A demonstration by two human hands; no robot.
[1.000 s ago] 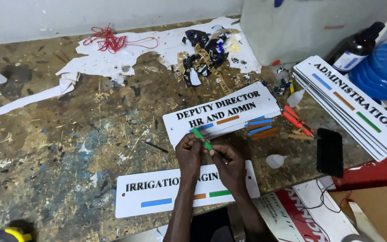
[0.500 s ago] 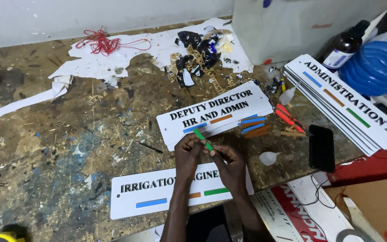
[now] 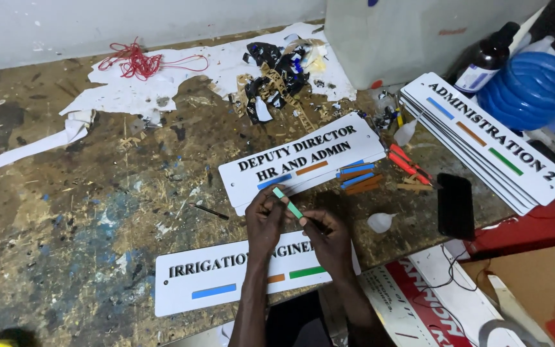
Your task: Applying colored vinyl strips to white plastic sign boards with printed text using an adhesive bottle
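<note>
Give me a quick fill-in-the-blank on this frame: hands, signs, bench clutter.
1. Both hands, left hand and right hand, pinch a small ____ strip.
2. The nearest white sign carries blue, orange and ____ bars.
3. The tangled wire at the far edge of the workbench is ____.
4. The black phone lies to the ____ of the hands.

Missing words: green; green; red; right

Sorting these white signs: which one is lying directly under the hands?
The white sign nearest the person, with blue, orange and green bars along its bottom edge. Both hands hover over its right half, holding a green strip; the other signs lie farther away.
</note>
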